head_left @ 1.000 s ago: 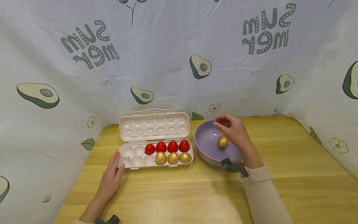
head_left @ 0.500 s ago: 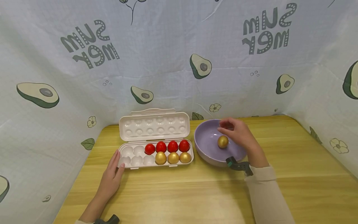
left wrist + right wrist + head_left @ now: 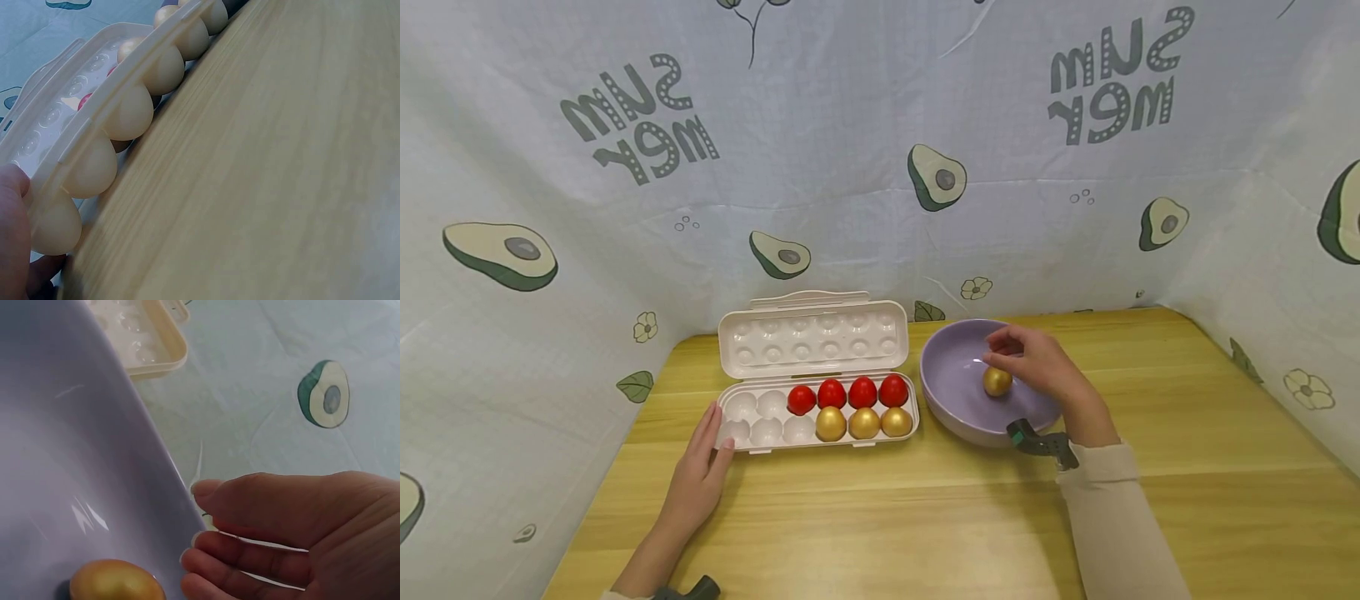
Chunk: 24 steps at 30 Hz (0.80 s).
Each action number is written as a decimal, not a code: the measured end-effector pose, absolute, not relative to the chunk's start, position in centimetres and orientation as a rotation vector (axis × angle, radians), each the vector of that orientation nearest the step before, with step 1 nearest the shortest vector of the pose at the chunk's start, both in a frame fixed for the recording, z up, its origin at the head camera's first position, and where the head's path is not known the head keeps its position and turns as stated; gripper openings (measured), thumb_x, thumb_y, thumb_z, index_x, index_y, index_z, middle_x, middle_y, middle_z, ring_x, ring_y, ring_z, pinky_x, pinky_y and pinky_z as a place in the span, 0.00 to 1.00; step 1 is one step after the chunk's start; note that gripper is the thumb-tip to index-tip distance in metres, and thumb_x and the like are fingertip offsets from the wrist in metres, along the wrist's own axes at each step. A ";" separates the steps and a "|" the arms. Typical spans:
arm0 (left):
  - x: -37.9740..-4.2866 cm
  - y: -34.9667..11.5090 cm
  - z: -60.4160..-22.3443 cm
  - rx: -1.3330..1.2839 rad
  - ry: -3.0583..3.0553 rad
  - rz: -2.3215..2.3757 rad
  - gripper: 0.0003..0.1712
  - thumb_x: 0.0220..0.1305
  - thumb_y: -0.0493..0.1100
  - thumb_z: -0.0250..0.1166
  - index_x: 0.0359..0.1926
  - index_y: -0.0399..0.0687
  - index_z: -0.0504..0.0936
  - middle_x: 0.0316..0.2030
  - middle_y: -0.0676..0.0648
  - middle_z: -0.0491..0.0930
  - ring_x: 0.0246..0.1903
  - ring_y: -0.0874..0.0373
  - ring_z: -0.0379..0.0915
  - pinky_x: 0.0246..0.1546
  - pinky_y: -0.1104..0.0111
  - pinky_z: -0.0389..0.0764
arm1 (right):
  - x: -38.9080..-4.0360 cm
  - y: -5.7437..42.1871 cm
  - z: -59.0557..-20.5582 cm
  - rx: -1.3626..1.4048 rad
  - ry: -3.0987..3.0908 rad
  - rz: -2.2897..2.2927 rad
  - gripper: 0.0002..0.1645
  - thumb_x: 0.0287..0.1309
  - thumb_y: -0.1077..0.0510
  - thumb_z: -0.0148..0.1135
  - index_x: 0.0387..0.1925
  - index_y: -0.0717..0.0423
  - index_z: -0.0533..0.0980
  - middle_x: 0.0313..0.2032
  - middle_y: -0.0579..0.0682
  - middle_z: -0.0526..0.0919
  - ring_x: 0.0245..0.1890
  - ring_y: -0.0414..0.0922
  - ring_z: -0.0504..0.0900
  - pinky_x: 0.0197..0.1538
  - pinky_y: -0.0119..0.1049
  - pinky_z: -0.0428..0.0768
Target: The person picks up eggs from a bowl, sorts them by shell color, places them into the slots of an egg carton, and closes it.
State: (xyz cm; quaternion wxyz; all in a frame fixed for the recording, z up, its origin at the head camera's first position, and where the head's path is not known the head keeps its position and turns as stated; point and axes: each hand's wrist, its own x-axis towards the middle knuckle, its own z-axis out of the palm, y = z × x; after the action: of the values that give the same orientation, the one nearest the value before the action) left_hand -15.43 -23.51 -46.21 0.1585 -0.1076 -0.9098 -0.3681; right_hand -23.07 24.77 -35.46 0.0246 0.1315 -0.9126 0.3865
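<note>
A pale egg carton lies with its lid raised. Red eggs fill part of its back row, and gold eggs sit at the right of its front row. At the carton's left end my left hand holds the corner, thumb on the rim in the left wrist view. One loose gold egg rests in the purple bowl. Above it hovers my right hand, fingers loosely curved and nothing between them; in the right wrist view the fingertips are apart from the egg.
Behind the carton base its lid leans back near the avocado-print cloth. The cloth also closes in both sides of the wooden table. Each wrist wears a dark camera mount.
My right hand has shifted right and then lower over the bowl, so its fingers now overlap the gold egg's top in the head view. The left hand stays at the carton.
</note>
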 end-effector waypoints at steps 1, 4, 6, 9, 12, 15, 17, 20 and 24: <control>-15.4 -23.5 -46.2 -0.310 -2.601 -1.052 0.32 0.69 0.47 0.46 0.68 0.38 0.50 0.68 0.41 0.47 0.66 0.46 0.43 0.62 0.82 0.41 | -23.1 24.8 -35.5 0.408 -2.827 1.200 0.20 0.53 0.53 0.63 0.45 0.61 0.74 0.41 0.56 0.80 0.43 0.50 0.77 0.49 0.45 0.74; -15.4 -23.5 -46.2 -0.307 -2.603 -1.051 0.32 0.69 0.47 0.46 0.68 0.38 0.50 0.68 0.42 0.47 0.66 0.47 0.43 0.62 0.81 0.41 | -23.1 24.8 -35.5 0.414 -2.836 1.218 0.20 0.53 0.55 0.63 0.45 0.63 0.74 0.42 0.57 0.79 0.43 0.51 0.77 0.49 0.45 0.75; -15.4 -23.5 -46.2 -0.299 -2.606 -1.051 0.32 0.69 0.48 0.47 0.68 0.39 0.50 0.68 0.43 0.47 0.66 0.48 0.42 0.62 0.81 0.41 | -23.0 24.8 -35.6 0.412 -2.846 1.221 0.21 0.53 0.55 0.63 0.45 0.64 0.74 0.42 0.58 0.79 0.43 0.51 0.77 0.49 0.46 0.75; -15.4 -23.5 -46.2 -0.291 -2.610 -1.050 0.32 0.69 0.48 0.47 0.68 0.40 0.50 0.68 0.44 0.47 0.66 0.50 0.42 0.61 0.82 0.41 | -23.0 24.8 -35.7 0.401 -2.866 1.211 0.22 0.52 0.54 0.63 0.45 0.65 0.74 0.42 0.57 0.79 0.43 0.51 0.77 0.48 0.45 0.75; -15.3 -23.5 -46.2 -0.285 -2.611 -1.050 0.32 0.69 0.48 0.47 0.68 0.40 0.50 0.68 0.45 0.47 0.66 0.51 0.42 0.61 0.83 0.41 | -23.1 24.8 -35.8 0.385 -2.888 1.200 0.24 0.52 0.52 0.64 0.46 0.65 0.73 0.42 0.56 0.78 0.43 0.50 0.77 0.48 0.45 0.75; -15.3 -23.5 -46.2 -0.286 -2.607 -1.052 0.32 0.68 0.48 0.47 0.68 0.40 0.50 0.68 0.45 0.47 0.66 0.50 0.42 0.61 0.83 0.41 | -23.2 24.8 -35.9 0.364 -2.907 1.194 0.26 0.51 0.50 0.64 0.47 0.64 0.73 0.42 0.56 0.78 0.43 0.50 0.76 0.48 0.45 0.75; -15.3 -23.5 -46.1 -0.286 -2.607 -1.053 0.32 0.68 0.48 0.47 0.68 0.40 0.50 0.69 0.45 0.47 0.66 0.50 0.42 0.61 0.83 0.41 | -23.2 24.8 -35.9 0.359 -2.916 1.195 0.27 0.51 0.50 0.64 0.47 0.64 0.73 0.44 0.57 0.78 0.44 0.50 0.76 0.49 0.46 0.75; -15.3 -23.5 -46.2 -0.286 -2.607 -1.053 0.32 0.68 0.48 0.47 0.68 0.40 0.50 0.69 0.45 0.47 0.66 0.50 0.42 0.61 0.83 0.41 | -23.1 24.8 -35.9 0.365 -2.923 1.186 0.26 0.51 0.52 0.64 0.47 0.65 0.73 0.45 0.59 0.77 0.44 0.52 0.76 0.49 0.47 0.75; -15.3 -23.5 -46.2 -0.288 -2.606 -1.051 0.32 0.68 0.48 0.47 0.68 0.40 0.51 0.68 0.45 0.47 0.66 0.51 0.43 0.61 0.83 0.41 | -22.9 24.7 -36.0 0.401 -2.932 1.161 0.22 0.51 0.55 0.64 0.45 0.65 0.74 0.43 0.59 0.77 0.42 0.52 0.76 0.46 0.45 0.75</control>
State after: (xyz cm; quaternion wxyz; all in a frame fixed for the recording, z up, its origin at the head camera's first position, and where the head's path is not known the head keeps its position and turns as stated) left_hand -15.35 -23.46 -46.23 0.1580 -0.1005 -0.9110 -0.3675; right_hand -22.92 24.69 -36.00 -0.0189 0.1262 -0.9221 0.3652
